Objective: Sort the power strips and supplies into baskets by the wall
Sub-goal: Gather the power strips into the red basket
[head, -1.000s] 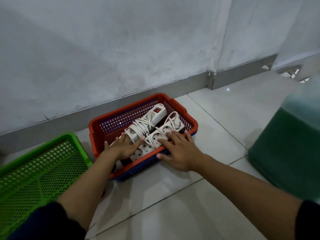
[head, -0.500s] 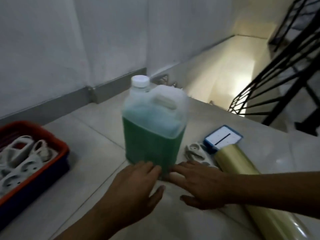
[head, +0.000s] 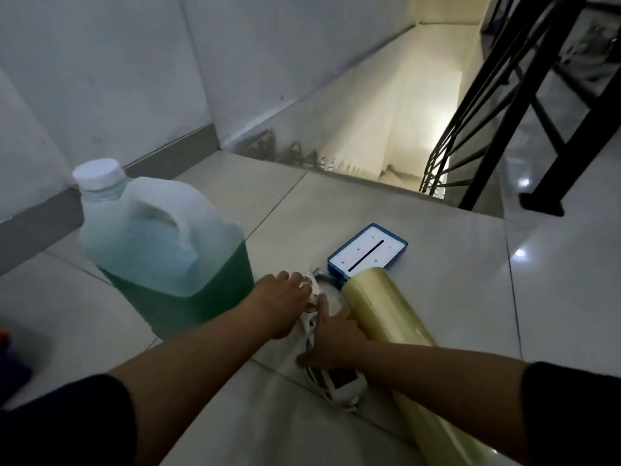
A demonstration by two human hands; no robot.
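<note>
A white power strip point(head: 342, 385) with its coiled cord lies on the tiled floor between a jug and a yellow roll. My left hand point(head: 284, 304) rests over the strip's far end, fingers curled on it. My right hand point(head: 331, 338) lies across its middle, fingers spread and pressing down. Most of the strip is hidden under both hands; only its near end with a red switch shows. The red and blue basket point(head: 8, 341) is a blurred sliver at the left edge.
A large plastic jug point(head: 161, 243) of green liquid stands left of my hands. A long yellow roll point(head: 396, 331) lies to the right, a blue and white flat box point(head: 368, 252) beyond it. A stairwell drops ahead, with a black railing point(head: 504, 105) on the right.
The view swung right from the basket of power strips to the jug and the roll. Both hands left the basket and came down on the power strip on the floor.
</note>
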